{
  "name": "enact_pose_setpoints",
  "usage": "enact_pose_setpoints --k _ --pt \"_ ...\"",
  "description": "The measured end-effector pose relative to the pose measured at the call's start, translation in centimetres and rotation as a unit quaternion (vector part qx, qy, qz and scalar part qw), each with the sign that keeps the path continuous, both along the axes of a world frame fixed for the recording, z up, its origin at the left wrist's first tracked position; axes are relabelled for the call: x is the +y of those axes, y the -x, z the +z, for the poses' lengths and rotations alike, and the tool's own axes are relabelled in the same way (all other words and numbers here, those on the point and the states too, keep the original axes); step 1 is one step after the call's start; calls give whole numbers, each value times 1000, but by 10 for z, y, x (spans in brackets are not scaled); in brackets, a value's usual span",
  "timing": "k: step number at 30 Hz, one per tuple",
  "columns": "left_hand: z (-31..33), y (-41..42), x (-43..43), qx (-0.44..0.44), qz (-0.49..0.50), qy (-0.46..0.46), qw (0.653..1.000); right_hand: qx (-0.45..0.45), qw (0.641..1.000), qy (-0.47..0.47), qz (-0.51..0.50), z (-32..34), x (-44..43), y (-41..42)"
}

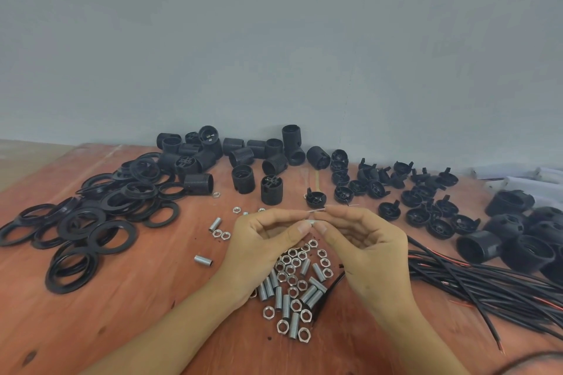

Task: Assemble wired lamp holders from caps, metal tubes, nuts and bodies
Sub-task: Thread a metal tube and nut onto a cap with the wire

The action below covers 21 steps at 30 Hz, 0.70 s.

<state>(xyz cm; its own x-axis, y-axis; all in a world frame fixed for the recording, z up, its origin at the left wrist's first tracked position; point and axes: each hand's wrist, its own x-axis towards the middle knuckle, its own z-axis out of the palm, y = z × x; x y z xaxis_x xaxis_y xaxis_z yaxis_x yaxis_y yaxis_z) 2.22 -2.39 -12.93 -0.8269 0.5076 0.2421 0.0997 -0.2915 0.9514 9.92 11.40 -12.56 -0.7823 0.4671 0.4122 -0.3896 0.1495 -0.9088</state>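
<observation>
Silvery part (pixel 311 221), centre frame: your left hand (pixel 265 240) and right hand (pixel 368 243) pinch it; keep threads square, turn slowly.

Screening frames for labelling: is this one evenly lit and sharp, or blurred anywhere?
Head view: soft, even light, no harsh glare on the nuts; head view's right edge: bodies smeared and stretched by the wide lens; head view centre: the part pinched between left hand and right hand is too blurred to identify.
</observation>
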Motion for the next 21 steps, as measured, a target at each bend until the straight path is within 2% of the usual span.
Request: enact_pose_setpoints --k 8,12,15,19,21 --pt "-3 0 1 129 25 -23 991 -27 1000 13 -7 4 0 -1" --pt "-7 -3 1 192 31 10 981 -56 998 -15 -26 2 -1 0" --pt "-8 -4 3 194 53 14 980 -76 997 -16 -21 1 -1 1" --pt "-5 0 1 174 48 -9 983 -65 995 34 71 7 2 0" --pt "-5 1 0 177 47 -7 983 -88 994 14 67 7 1 -1"
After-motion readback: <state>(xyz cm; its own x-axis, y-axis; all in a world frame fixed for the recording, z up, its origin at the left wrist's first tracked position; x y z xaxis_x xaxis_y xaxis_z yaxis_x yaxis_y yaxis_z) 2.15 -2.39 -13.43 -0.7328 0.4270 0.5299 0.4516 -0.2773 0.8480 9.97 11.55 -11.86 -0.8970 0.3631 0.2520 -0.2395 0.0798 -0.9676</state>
